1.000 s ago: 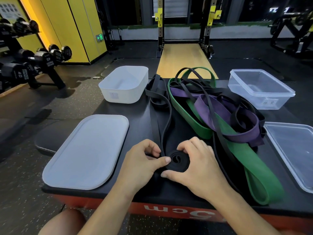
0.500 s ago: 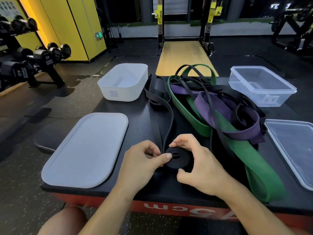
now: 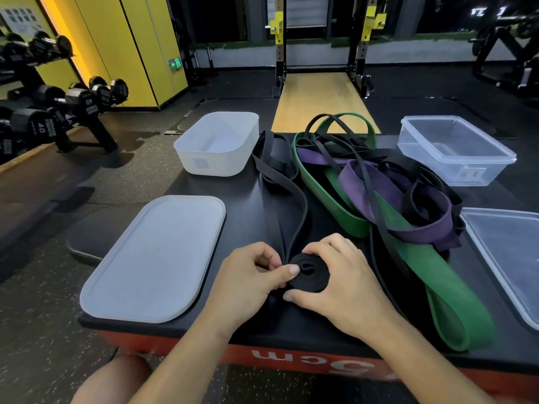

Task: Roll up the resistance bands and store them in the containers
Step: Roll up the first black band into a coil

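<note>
Rolling: the near end of a black band is wound into a flat roll (image 3: 307, 272) that lies on the black box top (image 3: 242, 199), near its front edge, between the 2 hands.
Left hand: the left hand (image 3: 250, 275) grips the roll's left side, thumb laid across the top toward the centre, fingers curled at the rim.
Right hand: the right hand (image 3: 344, 284) clasps the roll from the right, fingers curled over the far rim, thumb tucked against the near rim.
Tail: the unrolled part of the band (image 3: 300, 211) leaves the roll as 2 strands and runs away to a loose heap just beside the white tub.
Green band: a wide green band (image 3: 431, 275) runs in a long loop from the far edge to the near right corner, passing just right of the right hand.
Purple band: a purple band (image 3: 388, 188) is draped over the green one in the middle of the pile.
Thin bands: several thin black bands (image 3: 364, 182) cross over the green and purple ones.
White tub: the white tub (image 3: 217, 144) stands open at the far left.
Clear tub: the clear tub (image 3: 455, 150) stands open at the far right.
White lid: the white lid (image 3: 154, 258) lies flat at the near left, beside the left hand.
Clear lid: the clear lid (image 3: 507, 252) lies at the right edge, partly out of view, near the purple band.
Box side: the red side (image 3: 204, 348) below the front edge carries white lettering.
Room: a dumbbell rack (image 3: 58, 103) stands at the left before yellow panels (image 3: 131, 45); a squat rack (image 3: 280, 45) with a wooden platform (image 3: 318, 97) stands beyond the box.
</note>
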Motion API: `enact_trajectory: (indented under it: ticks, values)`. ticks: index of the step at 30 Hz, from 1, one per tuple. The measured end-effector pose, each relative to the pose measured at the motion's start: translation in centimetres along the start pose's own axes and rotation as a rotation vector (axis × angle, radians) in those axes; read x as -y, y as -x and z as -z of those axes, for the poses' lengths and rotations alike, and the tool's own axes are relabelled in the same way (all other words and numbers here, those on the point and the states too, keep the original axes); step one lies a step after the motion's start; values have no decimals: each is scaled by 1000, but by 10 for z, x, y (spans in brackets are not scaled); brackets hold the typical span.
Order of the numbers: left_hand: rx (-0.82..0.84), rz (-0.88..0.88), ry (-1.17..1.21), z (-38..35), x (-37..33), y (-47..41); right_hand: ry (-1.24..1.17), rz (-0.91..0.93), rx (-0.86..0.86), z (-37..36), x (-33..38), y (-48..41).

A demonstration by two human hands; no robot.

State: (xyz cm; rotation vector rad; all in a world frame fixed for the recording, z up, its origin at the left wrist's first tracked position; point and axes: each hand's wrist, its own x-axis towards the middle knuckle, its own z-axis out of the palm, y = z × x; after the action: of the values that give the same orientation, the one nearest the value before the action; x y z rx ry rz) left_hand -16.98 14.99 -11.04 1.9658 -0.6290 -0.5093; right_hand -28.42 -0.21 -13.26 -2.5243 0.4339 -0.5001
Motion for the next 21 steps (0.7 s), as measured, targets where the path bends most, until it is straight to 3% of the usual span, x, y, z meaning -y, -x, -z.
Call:
enact_trajectory:
  ticks: [16,21]
  values:
    - [4,39,6,1,-5,0,-236,7,243,16,-1,5]
    - [28,47,8,4,-8,-1,-102,-10,118,12,5,5]
